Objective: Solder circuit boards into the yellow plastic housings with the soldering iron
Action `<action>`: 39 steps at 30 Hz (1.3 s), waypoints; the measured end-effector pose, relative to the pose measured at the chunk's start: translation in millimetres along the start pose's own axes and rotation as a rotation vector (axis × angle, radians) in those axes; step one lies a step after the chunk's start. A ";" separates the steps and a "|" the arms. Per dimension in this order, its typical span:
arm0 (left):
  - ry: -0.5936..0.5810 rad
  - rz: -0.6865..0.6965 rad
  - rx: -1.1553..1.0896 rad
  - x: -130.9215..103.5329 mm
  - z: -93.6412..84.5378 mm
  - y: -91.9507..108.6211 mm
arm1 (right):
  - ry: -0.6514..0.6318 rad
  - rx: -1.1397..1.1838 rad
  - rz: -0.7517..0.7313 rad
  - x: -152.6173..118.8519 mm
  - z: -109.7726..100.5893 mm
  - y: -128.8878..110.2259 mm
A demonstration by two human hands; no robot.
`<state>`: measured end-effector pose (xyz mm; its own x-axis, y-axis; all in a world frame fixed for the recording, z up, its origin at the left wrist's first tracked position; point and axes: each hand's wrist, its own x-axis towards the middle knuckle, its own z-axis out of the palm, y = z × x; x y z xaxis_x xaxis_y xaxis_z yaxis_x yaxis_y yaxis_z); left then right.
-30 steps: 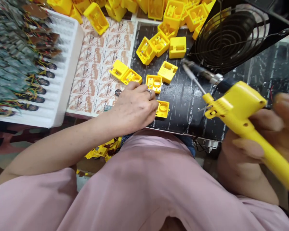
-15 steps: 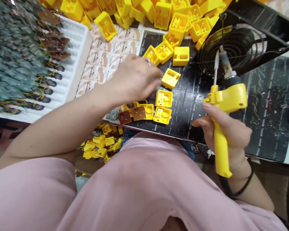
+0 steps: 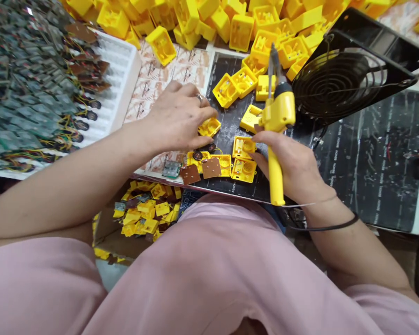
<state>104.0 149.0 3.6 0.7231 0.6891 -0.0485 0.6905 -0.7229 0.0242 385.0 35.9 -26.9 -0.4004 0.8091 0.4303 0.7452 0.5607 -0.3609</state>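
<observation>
My left hand (image 3: 181, 116) is closed over a small open yellow plastic case (image 3: 209, 126) on the bench, thumb on the near side and fingers on the far side. In my right hand (image 3: 293, 160) is a yellow soldering gun (image 3: 278, 114), its metal tip pointing away from me. Two open case halves (image 3: 243, 170) sit just left of the gun's handle. Beside them, brown circuit boards (image 3: 211, 168) with wires and small round black speakers (image 3: 197, 155) rest on other yellow cases. A green circuit board (image 3: 171, 169) lies near the bench edge.
A black fan (image 3: 335, 88) with a wire guard stands at right. Yellow cases (image 3: 240, 32) are heaped along the back. A white foam tray (image 3: 125, 79) at left holds many wired boards. Below the edge, a cardboard box (image 3: 115, 242) contains yellow parts.
My right hand has brought the soldering gun left, from in front of the fan to above the yellow cases. My left hand has drawn back slightly left and now has a case under its fingers.
</observation>
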 end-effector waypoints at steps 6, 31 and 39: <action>0.057 0.033 -0.539 12.2 -7.2 5.9 | -0.079 -0.025 0.010 6.1 16.0 6.9; 0.040 0.104 -0.407 7.8 6.1 -3.7 | 0.095 0.013 0.036 -10.0 23.8 1.0; 0.147 -0.005 -0.221 13.8 16.8 3.9 | 0.097 -0.025 0.052 -11.3 25.5 0.6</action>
<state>116.4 154.8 -13.7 0.7034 0.7042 0.0963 0.6697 -0.7020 0.2421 376.4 31.6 -53.1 -0.3077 0.8155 0.4902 0.7775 0.5125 -0.3645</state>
